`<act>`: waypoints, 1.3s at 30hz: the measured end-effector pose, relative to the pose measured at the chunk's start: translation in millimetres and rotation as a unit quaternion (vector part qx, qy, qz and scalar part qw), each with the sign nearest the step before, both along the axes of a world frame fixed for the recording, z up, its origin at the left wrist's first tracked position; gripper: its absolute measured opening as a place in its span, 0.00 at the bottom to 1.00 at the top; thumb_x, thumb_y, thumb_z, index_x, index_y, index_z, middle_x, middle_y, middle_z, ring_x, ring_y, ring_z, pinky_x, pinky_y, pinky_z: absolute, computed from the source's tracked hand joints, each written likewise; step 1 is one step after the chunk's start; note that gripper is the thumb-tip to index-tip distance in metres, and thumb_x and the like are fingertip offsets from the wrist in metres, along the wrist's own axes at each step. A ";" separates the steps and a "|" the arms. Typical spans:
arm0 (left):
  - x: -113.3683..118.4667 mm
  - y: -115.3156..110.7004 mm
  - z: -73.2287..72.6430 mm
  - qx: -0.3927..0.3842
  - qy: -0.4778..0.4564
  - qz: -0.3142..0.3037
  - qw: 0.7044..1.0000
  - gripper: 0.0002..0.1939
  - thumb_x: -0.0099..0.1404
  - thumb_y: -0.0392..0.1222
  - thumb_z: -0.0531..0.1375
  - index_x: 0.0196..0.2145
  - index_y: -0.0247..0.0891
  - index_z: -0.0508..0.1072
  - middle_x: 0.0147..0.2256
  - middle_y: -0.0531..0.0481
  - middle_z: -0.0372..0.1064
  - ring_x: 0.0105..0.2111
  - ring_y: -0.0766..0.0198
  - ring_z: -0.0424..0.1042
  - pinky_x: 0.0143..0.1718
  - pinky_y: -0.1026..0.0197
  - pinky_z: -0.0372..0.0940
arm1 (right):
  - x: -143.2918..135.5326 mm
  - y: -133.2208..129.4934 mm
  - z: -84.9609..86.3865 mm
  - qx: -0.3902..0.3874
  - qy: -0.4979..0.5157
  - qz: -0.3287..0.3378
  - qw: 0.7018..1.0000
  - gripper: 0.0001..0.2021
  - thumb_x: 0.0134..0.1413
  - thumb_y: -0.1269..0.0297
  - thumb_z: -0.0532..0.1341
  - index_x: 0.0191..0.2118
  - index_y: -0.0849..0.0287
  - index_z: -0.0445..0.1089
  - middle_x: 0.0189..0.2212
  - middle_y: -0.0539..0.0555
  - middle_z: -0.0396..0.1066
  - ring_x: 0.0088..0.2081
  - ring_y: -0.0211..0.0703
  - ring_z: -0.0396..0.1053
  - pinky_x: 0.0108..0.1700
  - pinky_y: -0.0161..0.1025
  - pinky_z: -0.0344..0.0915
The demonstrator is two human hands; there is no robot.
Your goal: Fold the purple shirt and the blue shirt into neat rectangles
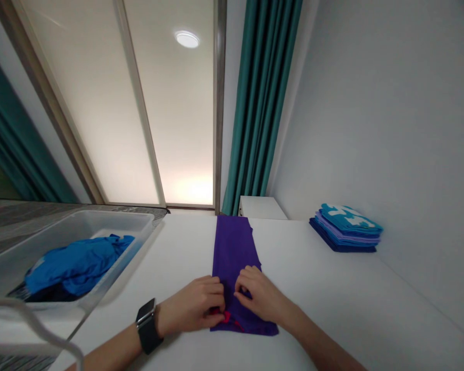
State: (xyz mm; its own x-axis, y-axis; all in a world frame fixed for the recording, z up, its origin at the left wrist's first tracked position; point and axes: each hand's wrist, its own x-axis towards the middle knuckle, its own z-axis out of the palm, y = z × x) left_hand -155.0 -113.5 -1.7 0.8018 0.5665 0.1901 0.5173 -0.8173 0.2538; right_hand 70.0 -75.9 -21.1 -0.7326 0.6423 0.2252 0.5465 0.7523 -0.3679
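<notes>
Purple garment (pixel 234 245) lay flat on the white worktop (pixel 313 304) as a long narrow strip, its near end under and between the hands and its far end reaching well beyond them. Left hand (pixel 195 305), with a dark watch (pixel 147 322) on its wrist, was at the garment's left edge near the closest end, thumb and curled fingers pinching the cloth; a red patch (pixel 227 317) showed at the fingertips. Right hand (pixel 261 294) rested over the garment's right side, fingers bent toward the thumb with a small gap between; could not tell whether it gripped any cloth, the palm side being largely hidden. Well to the left of the left hand: translucent bin (pixel 150 220) containing crumpled blue clothing (pixel 81 263), with a pale cable (pixel 34 319) closer to the viewer. Beyond and to the right of the right hand: neat stack of folded clothes (pixel 346 229), teal with white print uppermost, dark navy lowest. Straight ahead of the hands, past the worktop: a small white cabinet (pixel 262 207) and a teal curtain (pixel 265 103).
</notes>
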 end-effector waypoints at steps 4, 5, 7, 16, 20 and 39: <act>-8.6 -10.0 3.3 -0.019 -0.002 0.002 1.000 0.11 0.59 0.48 0.67 0.35 0.41 0.71 0.35 0.51 0.69 0.38 0.60 0.67 0.39 0.60 0.61 | 17.0 -30.6 6.1 -0.024 -0.032 0.032 0.999 0.05 0.56 0.62 0.64 0.35 0.55 0.67 0.35 0.49 0.69 0.42 0.43 0.63 0.49 0.42 0.55; -9.9 -11.6 4.2 -0.021 -0.002 0.000 1.000 0.12 0.58 0.47 0.67 0.36 0.41 0.71 0.36 0.51 0.69 0.38 0.60 0.67 0.40 0.60 0.61 | 20.7 -35.9 8.0 -0.023 -0.041 0.037 0.998 0.09 0.54 0.59 0.66 0.37 0.55 0.68 0.38 0.49 0.69 0.43 0.44 0.63 0.49 0.42 0.55; -10.8 -14.0 5.1 -0.018 0.003 -0.005 1.000 0.10 0.59 0.44 0.66 0.38 0.42 0.71 0.37 0.51 0.69 0.39 0.61 0.67 0.41 0.60 0.62 | 25.3 -42.8 10.2 -0.009 -0.065 0.042 0.997 0.15 0.50 0.56 0.69 0.40 0.55 0.68 0.40 0.50 0.68 0.43 0.45 0.63 0.46 0.41 0.56; -5.5 -23.5 5.4 0.023 0.013 0.021 0.999 0.05 0.68 0.36 0.53 0.35 0.40 0.68 0.35 0.49 0.71 0.37 0.60 0.67 0.41 0.58 0.62 | 14.4 -44.2 6.1 0.077 -0.127 0.031 0.988 0.03 0.56 0.73 0.58 0.35 0.59 0.67 0.35 0.54 0.70 0.40 0.45 0.64 0.45 0.41 0.57; -4.8 -21.6 1.5 -0.025 -0.037 0.042 0.998 0.21 0.61 0.48 0.63 0.50 0.41 0.66 0.45 0.46 0.69 0.44 0.56 0.68 0.46 0.56 0.64 | 16.5 -29.4 23.8 -0.052 -0.069 0.018 0.996 0.04 0.53 0.73 0.57 0.35 0.58 0.67 0.33 0.51 0.70 0.36 0.41 0.65 0.39 0.36 0.57; -0.1 -24.9 11.6 -0.003 -0.018 0.023 1.000 0.08 0.63 0.35 0.56 0.40 0.41 0.71 0.40 0.46 0.69 0.42 0.58 0.66 0.47 0.55 0.62 | 24.3 -3.8 29.6 -0.247 0.055 0.054 0.966 0.09 0.55 0.70 0.56 0.34 0.59 0.75 0.32 0.51 0.73 0.32 0.37 0.68 0.35 0.32 0.62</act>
